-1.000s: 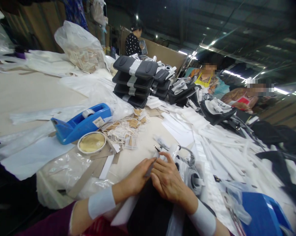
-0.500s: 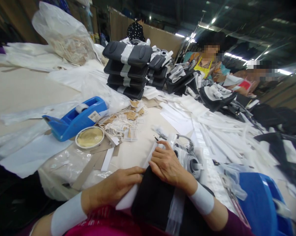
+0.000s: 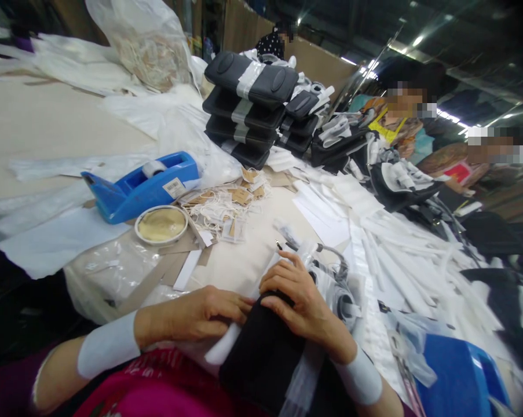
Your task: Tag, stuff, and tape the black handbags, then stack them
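- Both hands are at the black bag [image 3: 256, 356], which is close before the person, at the bottom of the view.
- Right hand [image 3: 302, 301] is half curled over the bag's upper edge, with the thumb along the black side, and has hold of it.
- Left hand [image 3: 196, 315] has its fingers together and slightly bent, at the bag's left edge; the fingertips are hidden, so I cannot tell if it grips something.
- White sheet [image 3: 226, 344] shows just under this edge.
- Clear tape band [image 3: 304, 376] crosses the bag.
- Wrapped parts [image 3: 343, 304] lie beside the right hand.
- Farther on the table [image 3: 26, 127] are a blue tape dispenser [image 3: 142, 188], a round dish [image 3: 161, 225], loose tags [image 3: 239, 197] and stacked black cases [image 3: 255, 81].
- Another person, with a yellow apron [image 3: 385, 130], is behind the piles.
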A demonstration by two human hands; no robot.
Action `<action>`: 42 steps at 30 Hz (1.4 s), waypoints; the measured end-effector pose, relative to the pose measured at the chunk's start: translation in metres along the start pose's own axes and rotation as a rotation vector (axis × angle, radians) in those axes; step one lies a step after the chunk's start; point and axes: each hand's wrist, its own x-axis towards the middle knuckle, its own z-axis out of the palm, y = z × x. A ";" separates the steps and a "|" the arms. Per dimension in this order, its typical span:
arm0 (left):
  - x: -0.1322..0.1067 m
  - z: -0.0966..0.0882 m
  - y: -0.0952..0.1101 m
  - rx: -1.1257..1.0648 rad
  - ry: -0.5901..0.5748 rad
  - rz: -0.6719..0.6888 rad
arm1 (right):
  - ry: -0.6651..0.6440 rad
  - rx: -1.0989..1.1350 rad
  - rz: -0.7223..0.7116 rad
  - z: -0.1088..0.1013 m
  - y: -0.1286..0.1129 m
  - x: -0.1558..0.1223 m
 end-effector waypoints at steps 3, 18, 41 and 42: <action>0.001 0.015 -0.003 0.057 0.177 -0.067 | 0.009 0.042 -0.007 -0.003 -0.004 -0.002; 0.026 0.034 -0.001 0.287 0.465 -0.380 | -0.007 0.014 -0.087 -0.002 -0.010 -0.007; 0.036 0.072 -0.031 0.188 0.712 -0.294 | 0.025 -0.174 -0.148 0.008 0.000 0.007; 0.038 0.070 -0.033 0.175 0.666 -0.312 | 0.106 -0.139 -0.149 0.002 -0.001 0.007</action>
